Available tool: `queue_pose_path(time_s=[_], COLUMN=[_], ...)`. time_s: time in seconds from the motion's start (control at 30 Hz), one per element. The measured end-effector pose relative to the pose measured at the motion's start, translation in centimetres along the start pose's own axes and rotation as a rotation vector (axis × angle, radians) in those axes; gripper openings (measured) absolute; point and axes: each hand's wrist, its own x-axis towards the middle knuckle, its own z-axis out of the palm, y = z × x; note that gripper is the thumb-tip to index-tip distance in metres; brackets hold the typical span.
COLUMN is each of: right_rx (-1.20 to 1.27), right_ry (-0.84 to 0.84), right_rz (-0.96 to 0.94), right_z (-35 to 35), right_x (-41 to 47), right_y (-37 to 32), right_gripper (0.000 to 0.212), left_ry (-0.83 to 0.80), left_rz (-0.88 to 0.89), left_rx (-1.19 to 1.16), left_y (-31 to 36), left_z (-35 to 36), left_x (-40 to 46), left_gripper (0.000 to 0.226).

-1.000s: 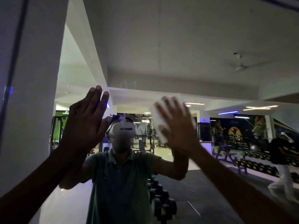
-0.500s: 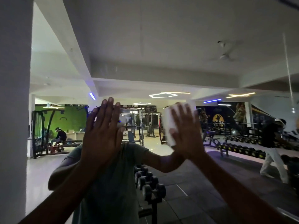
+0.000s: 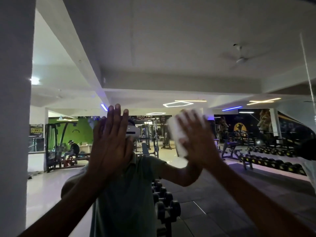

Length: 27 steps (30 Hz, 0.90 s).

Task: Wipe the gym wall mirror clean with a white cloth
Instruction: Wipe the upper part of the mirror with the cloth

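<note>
Pressing flat against the mirror, my right hand has its fingers spread straight over the white cloth, pinning it to the glass; the cloth shows as a pale, blurred block past the fingertips and along the thumb side of the palm. I see this hand from the back, tilted slightly to the left, with its forearm running down to the lower right corner. The cloth sits at about head height in the reflection, just right of my reflected headset.

My left hand is also raised, fingers straight and close together, palm toward the glass, holding nothing. I cannot tell whether it actually touches the mirror. It covers most of the reflected head, and its forearm drops toward the lower left edge.

In the reflection I make out my greenish shirt and the reflected arm meeting my right wrist. A rack of dumbbells stands behind me, low in the centre. A longer dumbbell row runs along the right wall, beneath dark wall posters. On the left, a seated person bends over beside a machine in front of a green wall. A ceiling fan shows at upper right, and hexagonal strip lights glow above the cloth. A white pillar fills the left edge.
</note>
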Motion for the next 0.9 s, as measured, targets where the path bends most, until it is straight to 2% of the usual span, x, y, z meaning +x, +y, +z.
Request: queue_pose_path(time_s=[0.1, 0.17, 0.2, 0.23, 0.37, 0.43, 0.47, 0.53, 0.63, 0.7, 0.8, 0.83, 0.9], right_rx=[-0.039, -0.065, -0.070, -0.068, 0.001, 0.000, -0.022, -0.101, -0.108, -0.073, -0.018, 0.007, -0.018], right_ry=[0.071, 0.125, 0.153, 0.159, 0.053, 0.075, 0.092, 0.111, 0.163, 0.160, 0.252, 0.283, 0.287], right_rz=[0.439, 0.689, 0.735, 0.684, 0.006, -0.167, -0.194, -0.091, 0.341, 0.555, 0.659, 0.624, 0.380], right_z=[0.1, 0.4, 0.4, 0.3, -0.5, -1.0, -1.3, -1.4, -1.4, -0.9, -1.1, -1.3, -1.1], right_x=[2.2, 5.2, 7.1, 8.8, 14.2, 16.5, 17.5, 19.0, 19.0, 19.3, 22.9, 24.3, 25.4], right_y=[6.2, 5.4, 3.6, 1.2, -6.5, -4.9, -2.9, 3.8, 15.1, 18.4, 14.2, 11.1, 3.7], right_gripper=[0.067, 0.069, 0.071, 0.073, 0.069, 0.066, 0.066, 0.069, 0.069, 0.066, 0.076, 0.079, 0.074], left_ry=[-0.008, 0.018, 0.032, 0.052, 0.109, 0.135, 0.135, 0.122, 0.116, 0.111, 0.149, 0.149, 0.132], left_rz=[0.003, 0.033, 0.055, 0.072, 0.010, -0.028, -0.025, 0.005, 0.068, 0.059, 0.045, 0.040, 0.033], left_rx=[0.021, 0.044, 0.065, 0.092, 0.187, 0.172, 0.171, 0.172, 0.168, 0.149, 0.139, 0.135, 0.125], left_y=[-0.8, -1.3, -1.6, -1.9, -3.5, -4.6, -5.0, -5.7, -6.4, -6.5, -6.4, -6.3, -6.1], left_z=[-0.3, -0.8, -0.9, -1.1, -2.0, -2.9, -3.3, -3.2, -1.3, -0.1, 0.1, 0.0, 0.0], left_x=[-1.0, -0.9, -0.2, 0.9, 8.6, 12.6, 14.4, 16.7, 16.9, 16.0, 15.7, 15.7, 15.8], left_gripper=[0.068, 0.066, 0.066, 0.066, 0.067, 0.070, 0.071, 0.071, 0.071, 0.073, 0.074, 0.074, 0.075])
